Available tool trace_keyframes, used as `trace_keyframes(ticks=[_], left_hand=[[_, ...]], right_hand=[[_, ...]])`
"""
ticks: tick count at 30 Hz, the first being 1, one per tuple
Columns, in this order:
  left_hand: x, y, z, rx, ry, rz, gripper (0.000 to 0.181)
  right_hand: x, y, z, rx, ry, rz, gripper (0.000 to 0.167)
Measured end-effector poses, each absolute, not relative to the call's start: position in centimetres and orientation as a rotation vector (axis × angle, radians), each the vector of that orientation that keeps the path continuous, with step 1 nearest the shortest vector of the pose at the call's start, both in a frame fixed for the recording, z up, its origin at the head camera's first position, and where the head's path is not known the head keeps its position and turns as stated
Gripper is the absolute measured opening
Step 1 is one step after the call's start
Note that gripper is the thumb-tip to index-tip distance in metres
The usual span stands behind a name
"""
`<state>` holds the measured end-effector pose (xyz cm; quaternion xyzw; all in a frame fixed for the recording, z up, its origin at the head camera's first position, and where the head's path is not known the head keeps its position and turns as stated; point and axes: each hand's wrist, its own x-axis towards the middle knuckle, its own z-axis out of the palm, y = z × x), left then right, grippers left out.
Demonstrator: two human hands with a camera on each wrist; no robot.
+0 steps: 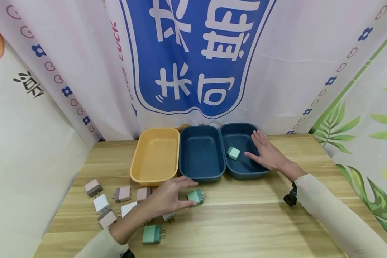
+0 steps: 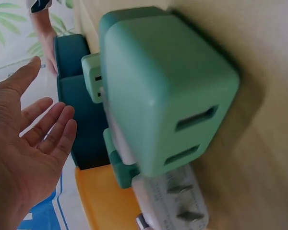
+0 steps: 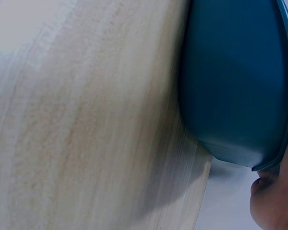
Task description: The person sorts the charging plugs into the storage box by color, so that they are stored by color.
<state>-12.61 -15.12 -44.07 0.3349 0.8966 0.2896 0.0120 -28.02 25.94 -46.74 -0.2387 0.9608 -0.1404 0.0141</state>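
My left hand (image 1: 169,195) reaches over the table with its fingers spread on either side of a green charger plug (image 1: 196,197). The thumb lies close to that plug; whether it touches cannot be made out. In the left wrist view the same hand (image 2: 33,129) shows straight, parted fingers with nothing held. Another green charger plug (image 1: 152,234) lies below the left wrist, and it looms large in the left wrist view. Over the right-hand blue bin (image 1: 246,175), my right hand (image 1: 267,152) is stretched flat. A green charger plug (image 1: 233,153) lies inside that bin.
A yellow bin (image 1: 154,154) and a middle blue bin (image 1: 202,154) stand in line with the right one, before a printed curtain (image 1: 100,71). Several pink and white plugs, among them a pink one (image 1: 122,194) and a white one (image 1: 101,204), lie scattered at the left.
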Motion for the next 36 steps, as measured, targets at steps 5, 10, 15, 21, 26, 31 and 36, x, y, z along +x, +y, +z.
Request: trace_keyframes(ticks=[5,10,15,21,26,31,36], left_hand=[[-12.6,-14.9,-44.9,1.014,2.781,0.849,0.056],[-12.6,-14.9,-45.5,0.984,2.793,0.809,0.056],[-12.6,-14.8,-46.0,0.974,2.81,0.789,0.055],[-12.7,-14.6,-46.2,0.967,2.805,0.813,0.055],[-12.7,-14.5,-46.5,0.976,2.801,0.824,0.056],[-12.8,-14.4,-46.7,0.963,2.81,0.819,0.055],[-12.9,-14.3,-46.9,0.921,2.813,0.779,0.055]], right_hand=[[-28.0,25.9,-46.7,-0.743,2.989,-0.442,0.094],[-28.0,25.9,-46.7,-0.745,3.002,-0.445,0.095],[-28.0,26.0,-46.7,-0.74,3.0,-0.44,0.096],[-28.1,26.0,-46.8,-0.741,3.003,-0.451,0.096],[-28.1,26.0,-46.9,-0.75,3.002,-0.455,0.097],[-28.0,26.0,-46.9,-0.747,3.001,-0.453,0.096],[-28.0,26.0,-46.8,-0.743,2.993,-0.459,0.095]])
